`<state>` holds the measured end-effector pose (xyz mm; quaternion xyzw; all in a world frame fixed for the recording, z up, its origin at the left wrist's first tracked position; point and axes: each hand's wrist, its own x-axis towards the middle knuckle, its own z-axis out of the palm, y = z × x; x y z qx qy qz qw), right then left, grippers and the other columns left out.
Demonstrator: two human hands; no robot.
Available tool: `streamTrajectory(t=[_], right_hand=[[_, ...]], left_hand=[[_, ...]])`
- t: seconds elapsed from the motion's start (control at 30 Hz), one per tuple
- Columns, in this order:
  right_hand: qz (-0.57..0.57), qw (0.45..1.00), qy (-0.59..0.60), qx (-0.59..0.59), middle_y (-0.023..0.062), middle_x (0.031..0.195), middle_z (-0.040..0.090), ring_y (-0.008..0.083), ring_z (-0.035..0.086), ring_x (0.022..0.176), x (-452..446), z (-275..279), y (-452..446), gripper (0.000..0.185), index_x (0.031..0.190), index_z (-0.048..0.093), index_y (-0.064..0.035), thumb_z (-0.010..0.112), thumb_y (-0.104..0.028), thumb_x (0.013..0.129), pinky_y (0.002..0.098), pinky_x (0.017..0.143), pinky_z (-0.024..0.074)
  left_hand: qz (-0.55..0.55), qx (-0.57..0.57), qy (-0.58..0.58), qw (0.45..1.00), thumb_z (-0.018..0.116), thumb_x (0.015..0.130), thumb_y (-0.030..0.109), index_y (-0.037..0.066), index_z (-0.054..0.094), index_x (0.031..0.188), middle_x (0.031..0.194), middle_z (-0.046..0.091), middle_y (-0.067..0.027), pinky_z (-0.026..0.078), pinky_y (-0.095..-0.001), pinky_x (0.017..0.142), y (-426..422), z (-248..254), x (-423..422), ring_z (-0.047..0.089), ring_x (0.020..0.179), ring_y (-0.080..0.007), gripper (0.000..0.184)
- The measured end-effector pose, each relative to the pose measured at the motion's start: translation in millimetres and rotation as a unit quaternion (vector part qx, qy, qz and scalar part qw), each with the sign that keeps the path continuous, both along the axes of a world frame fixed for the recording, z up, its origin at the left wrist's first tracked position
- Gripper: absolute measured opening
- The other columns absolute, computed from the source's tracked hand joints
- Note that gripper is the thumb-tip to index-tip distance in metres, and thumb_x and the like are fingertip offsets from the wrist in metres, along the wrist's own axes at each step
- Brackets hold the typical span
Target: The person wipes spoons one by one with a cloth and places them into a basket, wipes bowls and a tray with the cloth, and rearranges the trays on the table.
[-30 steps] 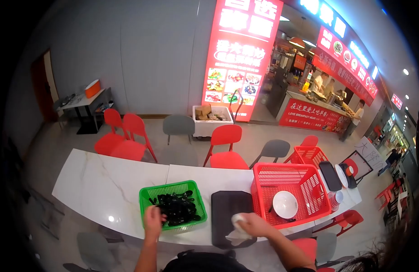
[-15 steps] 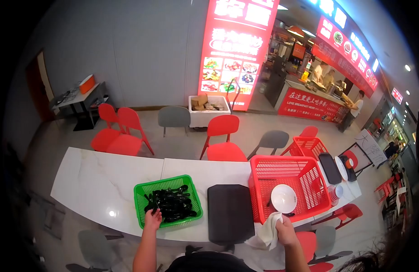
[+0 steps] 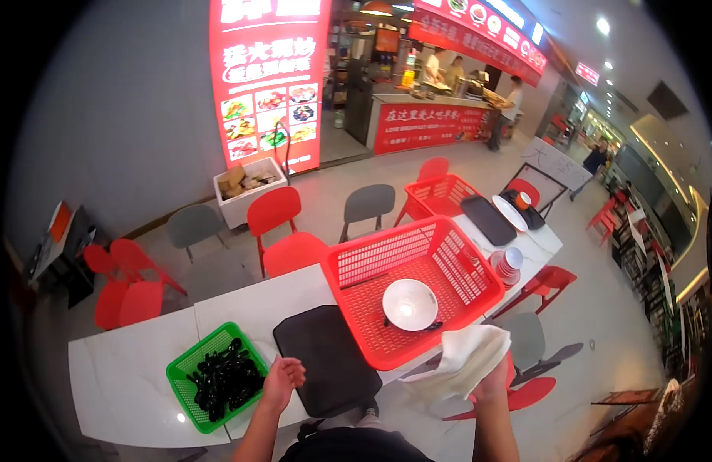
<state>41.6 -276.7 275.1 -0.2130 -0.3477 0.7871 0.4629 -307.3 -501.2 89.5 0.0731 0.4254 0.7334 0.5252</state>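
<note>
My left hand (image 3: 283,380) hovers by the left edge of a black tray (image 3: 325,358), its fingers curled and the palm side partly hidden. Left of it, a green basket (image 3: 180,385) holds several black spoons (image 3: 225,377). A white cloth (image 3: 471,358) hangs from my right hand (image 3: 490,383), in front of the large red basket. Inside that red basket (image 3: 386,266) lie a white bowl (image 3: 410,304) and dark utensils beside it.
Past the red basket stand stacked cups (image 3: 506,266), a dark tray (image 3: 488,220), a white plate (image 3: 509,213) and a smaller red basket (image 3: 440,194). Red and grey chairs surround the white table (image 3: 125,362). People stand at a food counter (image 3: 429,127).
The view has turned right. My left hand has left the spoons and green basket for the tray's edge. My right hand has lifted the cloth off the tray and moved right; the cloth is spread wider.
</note>
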Motion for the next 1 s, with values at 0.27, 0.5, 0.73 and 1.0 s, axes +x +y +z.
streamTrajectory(t=[0.27, 0.5, 0.73, 1.0], right_hand=[[-0.17, 0.985, -0.031, 0.027, 0.012, 0.118, 0.066, 0.0294, 0.065, 0.108, 112, -17, 41, 0.057, 0.125, 0.059, -0.0059, 0.04, -0.055, 0.102, 0.0435, 0.093, 0.0534], [-0.282, 0.959, -0.027, -0.012, 0.0131, 0.122, 0.065, 0.031, 0.063, 0.113, 206, -65, 36, 0.064, 0.129, 0.057, -0.0042, 0.037, -0.058, 0.102, 0.0454, 0.096, 0.0518], [-0.386, 0.922, -0.031, -0.031, 0.0151, 0.119, 0.066, 0.0318, 0.065, 0.108, 286, -89, 22, 0.061, 0.124, 0.059, -0.0038, 0.036, -0.057, 0.103, 0.046, 0.093, 0.0531], [-0.371, 0.925, -0.068, -0.034, 0.0135, 0.116, 0.067, 0.03, 0.065, 0.107, 265, -65, 46, 0.057, 0.123, 0.059, -0.0041, 0.032, -0.052, 0.105, 0.0443, 0.093, 0.0527]], left_hand=[[-0.172, -0.122, 0.153, 0.966, 0.053, 0.102, 0.033, 0.003, 0.056, 0.117, 0.109, 0.064, -0.0117, 0.054, -0.0362, 0.081, 225, 7, 40, 0.063, 0.091, -0.02, 0.034], [-0.245, -0.415, 0.009, 0.877, 0.055, 0.097, 0.035, 0.001, 0.023, 0.153, 0.142, 0.048, -0.0254, 0.038, -0.0564, 0.111, 377, -111, 91, 0.04, 0.138, -0.0428, 0.073], [-0.211, -0.258, -0.049, 0.942, 0.052, 0.096, 0.027, 0.005, 0.036, 0.147, 0.14, 0.052, -0.02, 0.044, -0.0525, 0.106, 426, -150, 122, 0.052, 0.128, -0.039, 0.057], [-0.352, -0.135, 0.724, 0.577, 0.067, 0.086, 0.033, 0.003, 0.063, 0.12, 0.111, 0.069, -0.0181, 0.054, -0.0453, 0.09, 420, -179, 152, 0.066, 0.106, -0.034, 0.046]])
